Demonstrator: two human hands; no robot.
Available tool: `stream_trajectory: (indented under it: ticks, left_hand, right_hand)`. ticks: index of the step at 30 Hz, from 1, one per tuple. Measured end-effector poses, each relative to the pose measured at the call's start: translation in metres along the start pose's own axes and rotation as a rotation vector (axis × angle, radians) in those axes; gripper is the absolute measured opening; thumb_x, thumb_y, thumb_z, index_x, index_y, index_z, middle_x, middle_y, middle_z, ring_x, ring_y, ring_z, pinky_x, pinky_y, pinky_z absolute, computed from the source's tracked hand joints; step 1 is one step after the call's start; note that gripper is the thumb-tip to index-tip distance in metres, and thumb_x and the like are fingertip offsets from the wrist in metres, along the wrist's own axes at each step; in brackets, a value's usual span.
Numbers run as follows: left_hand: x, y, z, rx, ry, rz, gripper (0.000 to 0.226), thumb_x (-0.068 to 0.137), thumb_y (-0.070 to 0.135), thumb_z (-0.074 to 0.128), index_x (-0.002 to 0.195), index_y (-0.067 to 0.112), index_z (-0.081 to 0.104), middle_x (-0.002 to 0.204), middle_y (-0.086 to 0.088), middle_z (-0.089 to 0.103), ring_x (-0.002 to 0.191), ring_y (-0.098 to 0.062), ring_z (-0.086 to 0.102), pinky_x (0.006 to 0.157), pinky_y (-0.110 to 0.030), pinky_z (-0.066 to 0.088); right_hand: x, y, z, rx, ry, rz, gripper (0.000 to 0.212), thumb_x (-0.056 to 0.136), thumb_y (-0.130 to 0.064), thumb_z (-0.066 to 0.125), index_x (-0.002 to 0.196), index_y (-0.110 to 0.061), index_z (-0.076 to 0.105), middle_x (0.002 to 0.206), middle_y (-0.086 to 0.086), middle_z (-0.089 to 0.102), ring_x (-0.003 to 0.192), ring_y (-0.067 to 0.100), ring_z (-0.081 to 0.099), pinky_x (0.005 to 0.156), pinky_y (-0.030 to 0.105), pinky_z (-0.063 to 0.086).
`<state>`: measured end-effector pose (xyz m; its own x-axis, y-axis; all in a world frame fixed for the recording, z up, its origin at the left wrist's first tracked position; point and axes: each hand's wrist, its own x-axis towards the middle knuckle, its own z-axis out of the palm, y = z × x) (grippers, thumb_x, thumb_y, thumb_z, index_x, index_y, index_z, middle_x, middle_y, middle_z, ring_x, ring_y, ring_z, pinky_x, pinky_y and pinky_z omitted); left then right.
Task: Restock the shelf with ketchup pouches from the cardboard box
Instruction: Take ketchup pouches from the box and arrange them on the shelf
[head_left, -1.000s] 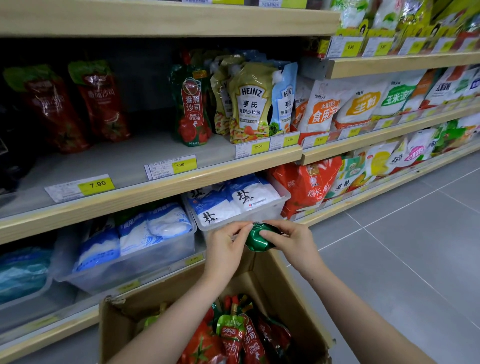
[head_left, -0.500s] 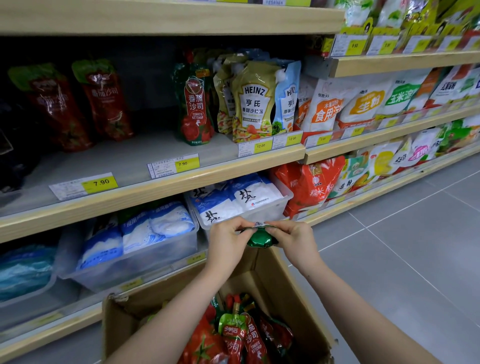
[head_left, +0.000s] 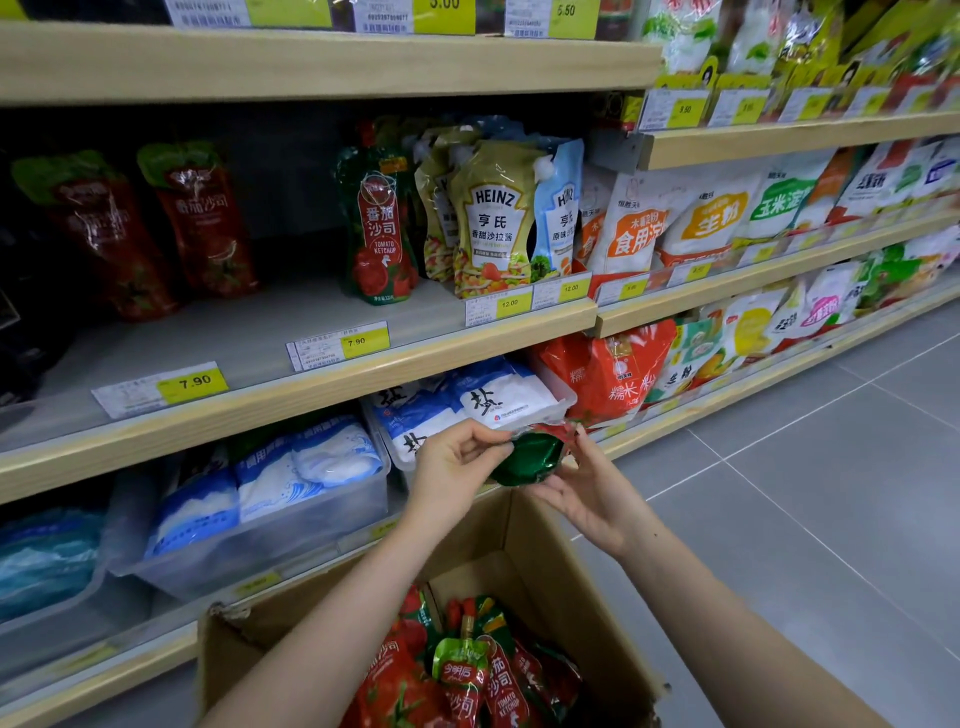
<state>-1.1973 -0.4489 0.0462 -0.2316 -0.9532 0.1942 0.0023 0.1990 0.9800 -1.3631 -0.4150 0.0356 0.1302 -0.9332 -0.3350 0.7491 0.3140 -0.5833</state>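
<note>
I hold a ketchup pouch (head_left: 531, 457) in front of the lower shelf, seen end-on with its green base toward me. My left hand (head_left: 457, 462) pinches its left edge. My right hand (head_left: 587, 486) cups it from the right and below. Below my arms stands the open cardboard box (head_left: 545, 551), with several red ketchup pouches (head_left: 457, 670) in it. On the middle shelf (head_left: 291, 322), one ketchup pouch (head_left: 379, 228) stands upright by the Heinz pouches (head_left: 493, 218), and two more ketchup pouches (head_left: 202, 218) lean against the dark back at the left.
Price tags (head_left: 195, 383) reading 7.90 sit on the shelf's front lip. Clear bins of blue and white salt bags (head_left: 467, 400) fill the shelf below. Starch and flour bags (head_left: 701, 218) line the shelves at the right. Grey floor tiles (head_left: 831, 493) stretch away on the right.
Both hands have lifted the pouch a little toward the shelf. My hands have spread apart, the right one sliding under the pouch.
</note>
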Motion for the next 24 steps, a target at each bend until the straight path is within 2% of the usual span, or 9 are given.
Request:
stream_trajectory:
  ticks: [3, 5, 6, 8, 10, 12, 16, 20, 24]
  left_hand:
    - [-0.003, 0.000, -0.010, 0.180, -0.181, -0.051, 0.026, 0.070, 0.029, 0.079, 0.090, 0.030, 0.062, 0.099, 0.015, 0.068, 0.093, 0.002, 0.064, 0.091, -0.026, 0.052]
    - [-0.004, 0.005, -0.007, 0.432, -0.250, -0.091, 0.059, 0.055, 0.062, 0.074, 0.107, 0.040, 0.056, 0.105, 0.024, 0.061, 0.098, 0.005, 0.059, 0.091, -0.024, 0.049]
    - [-0.004, 0.007, -0.002, 0.570, -0.226, -0.090, 0.070, 0.053, 0.070, 0.069, 0.114, 0.041, 0.052, 0.106, 0.023, 0.060, 0.098, 0.002, 0.059, 0.087, -0.024, 0.049]
    - [0.000, 0.010, 0.006, 0.662, -0.158, -0.064, 0.063, 0.062, 0.059, 0.069, 0.117, 0.037, 0.048, 0.107, 0.014, 0.063, 0.092, -0.006, 0.061, 0.078, -0.025, 0.051]
    - [0.004, 0.009, 0.006, 0.481, -0.148, -0.106, 0.046, 0.072, 0.036, 0.073, 0.111, 0.033, 0.049, 0.110, 0.004, 0.065, 0.091, -0.008, 0.062, 0.075, -0.024, 0.053]
    - [0.007, 0.005, -0.002, 0.280, -0.226, -0.172, 0.043, 0.076, 0.023, 0.073, 0.112, 0.029, 0.050, 0.112, 0.002, 0.066, 0.095, -0.007, 0.064, 0.079, -0.026, 0.055]
    - [0.009, 0.001, -0.012, 0.164, -0.291, -0.199, 0.044, 0.076, 0.015, 0.075, 0.111, 0.029, 0.053, 0.101, 0.013, 0.066, 0.092, -0.001, 0.065, 0.078, -0.021, 0.054]
    - [0.012, -0.008, -0.014, 0.233, -0.196, -0.157, 0.042, 0.072, 0.015, 0.078, 0.102, 0.032, 0.055, 0.100, 0.007, 0.067, 0.095, -0.009, 0.064, 0.082, -0.022, 0.051]
    - [0.011, -0.004, -0.022, 0.181, -0.188, -0.142, 0.041, 0.072, 0.013, 0.077, 0.100, 0.035, 0.057, 0.101, 0.008, 0.067, 0.096, -0.009, 0.064, 0.087, -0.024, 0.050]
  right_hand:
    - [0.002, -0.007, 0.000, -0.152, 0.012, -0.157, 0.061, 0.077, -0.024, 0.064, 0.134, -0.026, 0.041, 0.127, 0.018, 0.057, 0.111, 0.033, 0.060, 0.079, 0.040, 0.058]
    - [0.003, -0.010, 0.005, -0.330, 0.046, -0.260, 0.068, 0.071, -0.019, 0.070, 0.131, -0.031, 0.040, 0.120, 0.014, 0.062, 0.103, 0.029, 0.065, 0.075, 0.041, 0.059]
    - [0.004, -0.011, 0.009, -0.422, 0.070, -0.297, 0.071, 0.069, -0.018, 0.074, 0.129, -0.033, 0.039, 0.118, 0.013, 0.062, 0.101, 0.027, 0.067, 0.074, 0.041, 0.058]
    - [0.007, -0.012, 0.017, -0.546, 0.119, -0.345, 0.077, 0.068, -0.016, 0.078, 0.131, -0.032, 0.036, 0.117, 0.011, 0.059, 0.100, 0.024, 0.067, 0.073, 0.039, 0.058]
    - [0.011, -0.016, 0.021, -0.621, 0.141, -0.358, 0.072, 0.071, -0.018, 0.077, 0.131, -0.029, 0.040, 0.115, 0.007, 0.061, 0.101, 0.020, 0.066, 0.072, 0.034, 0.057]
    - [0.011, -0.023, 0.024, -0.704, 0.114, -0.317, 0.051, 0.073, -0.025, 0.075, 0.119, -0.027, 0.054, 0.110, 0.000, 0.066, 0.104, 0.018, 0.063, 0.074, 0.028, 0.053]
    - [0.011, -0.031, 0.033, -0.883, 0.035, -0.317, 0.033, 0.070, -0.024, 0.077, 0.100, -0.027, 0.063, 0.099, -0.005, 0.072, 0.097, 0.016, 0.066, 0.074, 0.029, 0.056]
    - [0.014, -0.027, 0.049, -1.099, 0.064, -0.422, 0.042, 0.068, -0.019, 0.080, 0.105, -0.020, 0.060, 0.101, -0.005, 0.068, 0.094, 0.011, 0.065, 0.078, 0.031, 0.056]
    - [0.011, -0.025, 0.058, -1.156, -0.022, -0.327, 0.046, 0.071, -0.016, 0.078, 0.109, -0.027, 0.054, 0.103, -0.009, 0.063, 0.099, 0.009, 0.060, 0.076, 0.025, 0.053]
